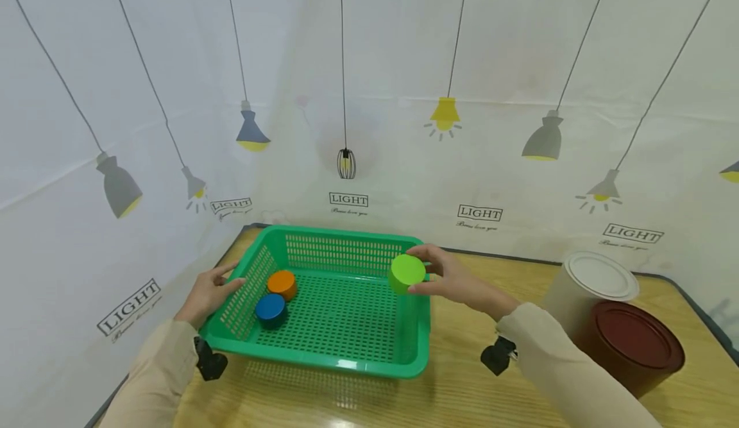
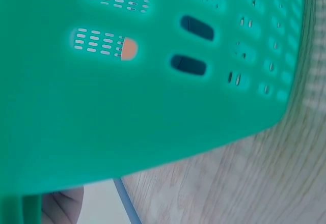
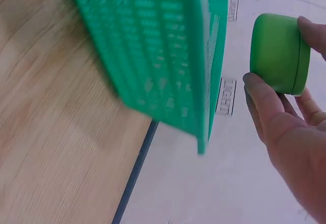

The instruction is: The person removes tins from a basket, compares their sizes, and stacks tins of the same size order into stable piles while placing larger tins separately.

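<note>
Lime-green round container point(image 1: 407, 274): up above the right end of the basket, clear of its rim in the right wrist view; a thin seam runs round it near the top.
Right hand point(image 1: 450, 279): my fingers grasp this container by its sides, thumb on the near side in the head view, the others behind and below; the palm stays apart from it.
Left hand point(image 1: 203, 296): my fingers grasp the left rim of the basket, thumb over the top edge, the rest outside; the left wrist view hides most of them behind the green wall.
Green basket point(image 1: 312, 357): slotted walls and floor, set on the tabletop between my two arms.
Orange round container point(image 1: 281, 284): inside the basket, near its left wall; a patch of orange also shows through a slot in the left wrist view.
Blue round container point(image 1: 271, 310): inside too, just in front of the orange one; I cannot tell whether the two touch.
White tub point(image 1: 597, 277): lidded, upright, on the right of the tabletop.
Dark red tub point(image 1: 635, 338): lidded, just in front of the white one.
Tabletop point(image 1: 462, 393): wood-grained, dark-edged at the back.
Backdrop point(image 1: 398, 165): pale sheet printed with hanging lamps and the word LIGHT.
Sleeves point(image 1: 577, 367): beige, on both my arms.
</note>
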`<state>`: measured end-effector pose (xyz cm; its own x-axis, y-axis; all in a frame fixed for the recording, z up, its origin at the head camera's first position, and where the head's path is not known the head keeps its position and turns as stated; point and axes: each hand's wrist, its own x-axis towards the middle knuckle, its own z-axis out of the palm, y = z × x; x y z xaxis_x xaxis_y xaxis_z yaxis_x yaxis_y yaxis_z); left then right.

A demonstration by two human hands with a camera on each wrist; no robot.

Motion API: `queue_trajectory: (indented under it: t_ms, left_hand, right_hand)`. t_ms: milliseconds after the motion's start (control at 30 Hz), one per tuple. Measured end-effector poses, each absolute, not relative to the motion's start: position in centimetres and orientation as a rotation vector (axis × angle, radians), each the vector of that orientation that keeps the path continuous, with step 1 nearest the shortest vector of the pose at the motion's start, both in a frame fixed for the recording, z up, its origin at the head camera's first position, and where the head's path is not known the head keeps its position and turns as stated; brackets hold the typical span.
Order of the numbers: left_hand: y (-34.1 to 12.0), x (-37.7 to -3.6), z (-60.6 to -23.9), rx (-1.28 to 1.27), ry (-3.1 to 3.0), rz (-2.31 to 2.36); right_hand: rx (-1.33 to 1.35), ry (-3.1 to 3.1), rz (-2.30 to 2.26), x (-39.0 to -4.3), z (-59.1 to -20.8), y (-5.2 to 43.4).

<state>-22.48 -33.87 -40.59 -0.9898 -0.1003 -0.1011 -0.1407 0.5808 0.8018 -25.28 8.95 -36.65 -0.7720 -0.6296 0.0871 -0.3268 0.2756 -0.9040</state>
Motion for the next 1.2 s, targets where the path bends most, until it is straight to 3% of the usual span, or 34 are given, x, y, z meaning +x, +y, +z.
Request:
queue_trajectory:
  t_ms: [400,667,1200]
  left_hand:
    - [-33.9,-22.5,-40.3,-0.224,2.764,1.390]
    - [-33.8,-22.4,-40.2,-0.230,2.756,1.387]
    - [-33.7,-22.4,-40.2,-0.273,2.742,1.380]
  right_hand:
    - [-0.824,2.467,-1.525,-23.4,-38.2,14.5]
    - [-0.457,2.593,-1.448,-22.2,-40.9,16.5]
    - [-0.201,2.530,-1.490,-22.3,-46.6,18.2]
